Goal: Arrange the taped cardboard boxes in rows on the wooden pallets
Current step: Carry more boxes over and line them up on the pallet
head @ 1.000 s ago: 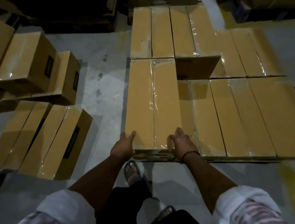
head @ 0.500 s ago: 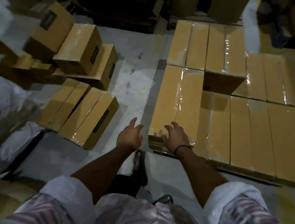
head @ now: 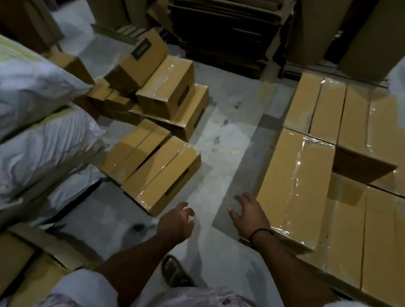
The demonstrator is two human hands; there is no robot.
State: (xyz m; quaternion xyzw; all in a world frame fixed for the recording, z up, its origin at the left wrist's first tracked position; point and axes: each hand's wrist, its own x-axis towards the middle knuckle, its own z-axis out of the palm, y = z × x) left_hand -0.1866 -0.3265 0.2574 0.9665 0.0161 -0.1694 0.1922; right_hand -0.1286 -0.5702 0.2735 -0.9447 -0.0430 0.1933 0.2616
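Taped cardboard boxes lie in rows on the right. One long taped box point(head: 294, 183) sits on top at the near left corner of that stack, above the lower row of boxes point(head: 372, 244). My right hand point(head: 250, 216) hovers just left of that box with fingers spread, holding nothing. My left hand point(head: 177, 223) hangs over the bare floor with loosely curled fingers, empty. To the left, loose taped boxes point(head: 160, 174) lie on the floor, and a pile of more boxes point(head: 168, 89) rises behind them.
White filled sacks point(head: 28, 118) are stacked at the left. Flat cardboard sheets point(head: 223, 15) and tall cardboard pieces stand at the back. A grey concrete floor strip point(head: 224, 140) runs between the loose boxes and the stacked rows. My sandalled foot point(head: 174, 273) stands below.
Both hands have let go of the long box's near end and moved left. The view has swung left, bringing the loose boxes and white sacks into sight.
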